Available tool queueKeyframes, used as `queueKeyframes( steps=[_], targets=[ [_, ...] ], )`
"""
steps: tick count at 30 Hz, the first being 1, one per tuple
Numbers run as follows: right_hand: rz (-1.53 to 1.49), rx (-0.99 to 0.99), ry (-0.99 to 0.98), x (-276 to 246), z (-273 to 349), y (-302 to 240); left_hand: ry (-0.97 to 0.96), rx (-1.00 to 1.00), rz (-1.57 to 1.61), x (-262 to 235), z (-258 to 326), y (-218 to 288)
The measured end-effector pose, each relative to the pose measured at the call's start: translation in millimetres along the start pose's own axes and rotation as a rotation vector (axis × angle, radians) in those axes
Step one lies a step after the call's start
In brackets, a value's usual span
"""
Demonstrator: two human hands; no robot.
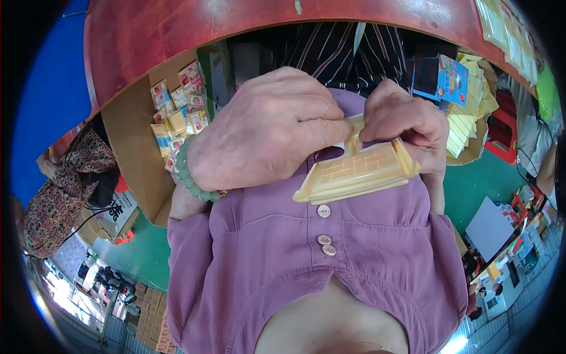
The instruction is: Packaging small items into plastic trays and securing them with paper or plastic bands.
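A yellow moulded plastic tray [356, 172] with a brick-like pattern is held up in front of my purple shirt, its lower edge tilted. My left hand [274, 127], with a green bead bracelet [187, 171] at its wrist, is closed with thumb and fingers at the tray's upper left part. My right hand [407, 121] is closed on the tray's upper right, its fingers curled in. The two hands nearly meet at the tray's upper edge. What the left fingertips press against is partly hidden.
At left, a cardboard box [132, 156] holds several small packaged items [180, 112]. Another box at right has yellow folded pieces [466, 127] and a blue printed box [453, 79]. A red table [236, 20] curves ahead, clear plastic trays [510, 35] on it. A person's patterned sleeve [73, 177] shows at left.
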State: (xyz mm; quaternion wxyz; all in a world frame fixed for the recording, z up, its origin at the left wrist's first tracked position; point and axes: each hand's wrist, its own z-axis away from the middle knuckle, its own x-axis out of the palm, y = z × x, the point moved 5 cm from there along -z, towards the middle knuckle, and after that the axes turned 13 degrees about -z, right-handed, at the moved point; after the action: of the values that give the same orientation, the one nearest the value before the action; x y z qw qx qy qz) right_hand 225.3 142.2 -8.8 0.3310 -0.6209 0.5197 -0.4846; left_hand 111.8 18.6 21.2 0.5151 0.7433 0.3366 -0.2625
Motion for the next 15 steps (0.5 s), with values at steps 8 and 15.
queueKeyframes(
  steps=[8,15],
  targets=[
    [0.162,-0.028,-0.144,-2,-5,-2,0.045,-0.006,-0.009,12,-4,-9],
    [0.056,0.054,-0.02,1,3,3,-0.082,0.026,0.046,13,-9,-3]
  ],
)
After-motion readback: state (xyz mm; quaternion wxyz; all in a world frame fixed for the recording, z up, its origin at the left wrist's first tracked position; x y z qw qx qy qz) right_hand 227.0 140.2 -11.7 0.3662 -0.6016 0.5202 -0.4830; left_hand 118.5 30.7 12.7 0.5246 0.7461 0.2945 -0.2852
